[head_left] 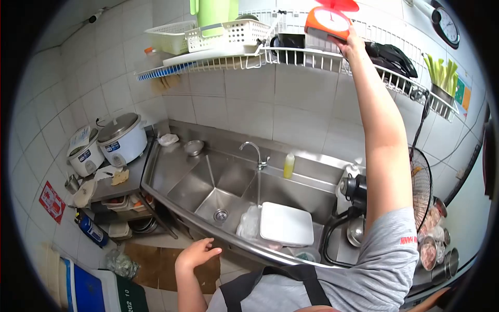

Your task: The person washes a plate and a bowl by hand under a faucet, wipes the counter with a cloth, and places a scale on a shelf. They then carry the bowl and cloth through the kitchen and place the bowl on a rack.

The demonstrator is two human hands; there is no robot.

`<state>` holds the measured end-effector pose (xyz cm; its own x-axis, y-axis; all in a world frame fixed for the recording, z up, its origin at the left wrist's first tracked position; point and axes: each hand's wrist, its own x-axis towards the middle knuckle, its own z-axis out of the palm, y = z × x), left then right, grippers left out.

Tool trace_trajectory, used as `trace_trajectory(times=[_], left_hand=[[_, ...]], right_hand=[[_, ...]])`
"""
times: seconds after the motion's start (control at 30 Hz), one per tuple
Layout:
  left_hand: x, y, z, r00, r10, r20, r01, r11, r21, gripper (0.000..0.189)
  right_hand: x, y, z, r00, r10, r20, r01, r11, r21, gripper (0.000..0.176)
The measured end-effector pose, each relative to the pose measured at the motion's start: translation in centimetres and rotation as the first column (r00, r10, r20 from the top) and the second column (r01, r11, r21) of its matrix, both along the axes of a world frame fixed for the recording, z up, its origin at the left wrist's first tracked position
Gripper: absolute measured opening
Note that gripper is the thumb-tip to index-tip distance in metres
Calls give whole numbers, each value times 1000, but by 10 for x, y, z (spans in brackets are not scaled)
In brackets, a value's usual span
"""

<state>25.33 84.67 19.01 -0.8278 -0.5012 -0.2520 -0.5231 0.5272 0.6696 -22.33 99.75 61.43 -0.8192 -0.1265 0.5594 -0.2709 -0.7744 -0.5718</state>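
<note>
My right hand [352,46] is raised high to the white wire shelf [228,63] and grips an orange kitchen scale [328,23] by its lower right side. The scale has a round white dial facing me and a red pan on top. It overlaps the shelf's upper rails in this view, beside a black container [289,48]. My left hand [199,254] hangs low in front of the steel sink [195,205], fingers apart and holding nothing.
A white lidded box [286,223] lies in the right basin below the faucet [251,146]. A black fan [421,182] stands at right. Rice cookers [123,140] sit on the left counter. Celery [442,75] stands at the shelf's right end. Cardboard [150,265] covers some floor.
</note>
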Motion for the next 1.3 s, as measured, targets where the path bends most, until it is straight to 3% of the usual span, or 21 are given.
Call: trace_trajectory(times=[0.13, 0.23, 0.27, 0.33, 0.4, 0.5, 0.53, 0.6, 0.63, 0.7, 0.8, 0.9, 0.97, 1.0, 1.03, 1.07, 1.1, 1.13, 1.17, 1.23, 1.3], left_hand=[[-8, -22, -8, 999, 43, 1, -44, 999, 24, 62], [-19, -28, -3, 998, 58, 14, -58, 998, 13, 62], [-22, -30, -3, 998, 55, 18, -55, 998, 13, 62], [-26, -33, -7, 999, 51, 5, -51, 996, 70, 67], [-30, -38, -9, 999, 38, 13, -38, 997, 70, 67], [-32, -45, -14, 999, 36, 31, -39, 996, 84, 67], [-33, -50, -16, 998, 46, 31, -48, 995, 85, 67], [-35, -59, -23, 999, 44, 18, -45, 996, 72, 65], [-35, -61, -23, 999, 51, 12, -52, 995, 91, 65], [-37, -70, -27, 999, 51, 4, -51, 993, 103, 63], [-34, -91, -33, 1000, 31, -1, -31, 996, 87, 62], [-19, -124, -48, 999, 14, -38, -10, 996, 88, 62], [-3, -148, -52, 1000, 25, -17, -24, 996, 86, 62], [7, -162, -53, 999, 48, -6, -48, 995, 82, 62], [19, -176, -54, 999, 39, 13, -40, 996, 74, 62], [28, -190, -53, 999, 29, 26, -32, 996, 82, 61], [39, -205, -52, 999, 22, 44, -26, 995, 95, 61], [51, -221, -52, 998, 19, 62, -25, 995, 100, 61], [60, -236, -51, 997, -24, 73, 20, 998, 56, 62], [84, -264, -49, 990, -76, 121, 78, 997, -14, 64], [97, -293, -49, 981, -101, 167, 115, 990, -75, 61]], right_hand=[[-31, -25, 8, 993, -64, 98, 52, 991, 127, 30], [-44, -42, 16, 939, -308, 151, 239, 904, 353, 32], [-55, -45, 18, 938, -311, 155, 241, 904, 354, 32], [-87, -48, 20, 898, -429, 98, 306, 769, 561, 29], [-93, -48, 25, 870, -482, 101, 320, 709, 628, 27], [-97, -38, 27, 793, -598, -115, 402, 372, 837, 27], [-95, -33, 26, 758, -604, -244, 455, 223, 862, 32], [-98, -30, 37, 749, -526, -403, 372, -169, 913, 36], [-99, -36, 42, 744, -532, -405, 370, -178, 912, 36], [-87, -50, 49, 589, -644, -489, 269, -414, 870, 31], [-102, -51, 37, 313, -632, -709, 577, -466, 670, 34], [-147, -46, 28, -203, -583, -787, 870, -476, 128, 38], [-207, -34, 31, -506, -530, -680, 842, -475, -256, 41], [-107, -29, 8, -229, -521, -822, 899, -438, 26, 42], [18, -27, -18, 63, -487, -871, 843, -442, 308, 43], [116, -27, -48, 466, -549, -693, 783, -109, 613, 44], [114, -30, -84, 125, -559, -820, 987, -10, 158, 22], [138, -32, -120, 388, -531, -753, 922, 223, 317, 28], [174, -46, -153, 564, -516, -645, 825, 329, 459, 25], [213, -77, -221, 783, -349, -514, 614, 566, 551, 22], [227, -118, -291, 917, -80, -391, 310, 760, 571, 15]])
